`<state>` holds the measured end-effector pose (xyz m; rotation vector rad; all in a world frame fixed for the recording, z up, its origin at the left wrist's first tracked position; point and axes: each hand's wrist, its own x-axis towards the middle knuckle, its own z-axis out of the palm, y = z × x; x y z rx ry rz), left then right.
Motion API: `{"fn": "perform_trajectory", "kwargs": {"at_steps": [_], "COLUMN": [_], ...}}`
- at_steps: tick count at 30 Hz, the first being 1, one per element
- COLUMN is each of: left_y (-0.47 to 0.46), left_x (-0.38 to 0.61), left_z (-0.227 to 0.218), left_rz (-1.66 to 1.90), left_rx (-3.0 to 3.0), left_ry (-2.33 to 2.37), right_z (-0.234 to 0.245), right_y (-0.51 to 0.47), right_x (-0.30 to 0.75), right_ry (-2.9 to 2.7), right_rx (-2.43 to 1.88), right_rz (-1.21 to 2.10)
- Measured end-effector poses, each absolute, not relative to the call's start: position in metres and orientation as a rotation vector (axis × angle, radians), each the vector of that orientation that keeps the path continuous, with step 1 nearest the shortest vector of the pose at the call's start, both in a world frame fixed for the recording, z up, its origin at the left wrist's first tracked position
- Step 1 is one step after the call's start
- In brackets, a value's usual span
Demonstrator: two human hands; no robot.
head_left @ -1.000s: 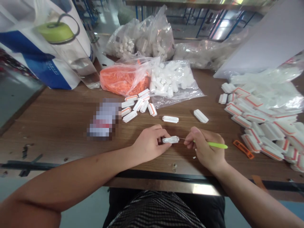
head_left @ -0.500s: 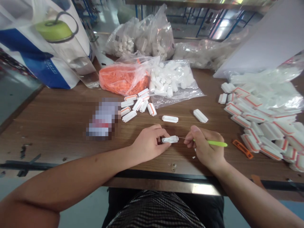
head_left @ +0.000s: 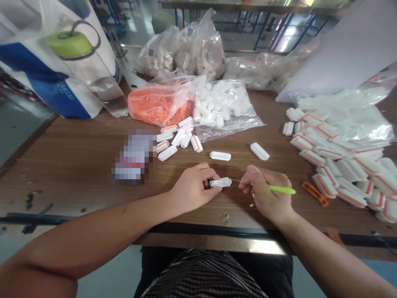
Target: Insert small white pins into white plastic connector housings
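Note:
Near the table's front edge my left hand [head_left: 194,187] is closed, pinching a white plastic housing [head_left: 221,182] by its left end. Small dark holes run along the housing's upper face. My right hand [head_left: 268,190] grips a thin pick with a yellow-green handle [head_left: 281,189]. The pick's fine metal tip points left and meets the housing's right end; whether it enters a hole is too small to tell. Just beyond the hands lie two loose white housings, one in the middle [head_left: 220,156] and one to the right [head_left: 259,151].
White pieces with orange strips form a pile [head_left: 338,165] at right, beside an orange frame [head_left: 314,193]. Further back are a bag of orange parts [head_left: 159,103], a bag of white parts [head_left: 221,101] and a bottle [head_left: 105,89]. A blurred-out object [head_left: 133,157] lies left.
The whole view has shifted very slightly. Both hands keep the same hold, and the pick's tip stays at the housing's right end.

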<state>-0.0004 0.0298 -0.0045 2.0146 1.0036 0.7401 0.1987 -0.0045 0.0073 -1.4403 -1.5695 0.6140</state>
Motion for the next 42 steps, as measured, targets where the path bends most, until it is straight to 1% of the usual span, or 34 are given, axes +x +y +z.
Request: {"fn": "perform_trajectory", "kwargs": {"at_steps": [20,29,36,42], "left_y": [0.0288,0.0288,0.0291,0.0291], "left_x": [-0.0007,-0.0001,-0.0004,-0.0005], "left_z": [-0.0058,-0.005,-0.0052,-0.0055], "left_rz": [0.734,0.735,0.74,0.741], "left_rx": [2.03,2.032,2.037,2.02], "left_ry": [0.999,1.006,1.003,1.0], "right_z": [0.01,0.0078,0.0089,0.0076], "right_y": [-0.001,-0.0047,-0.0017,-0.0046], "right_x": [0.1975,0.1974,0.197,0.1983], "right_ry": [-1.618,-1.588,-1.652,-1.547], "right_rx": [-1.443,-1.446,-1.435,-1.437], "right_rz": [0.662,0.594,0.64,0.641]}}
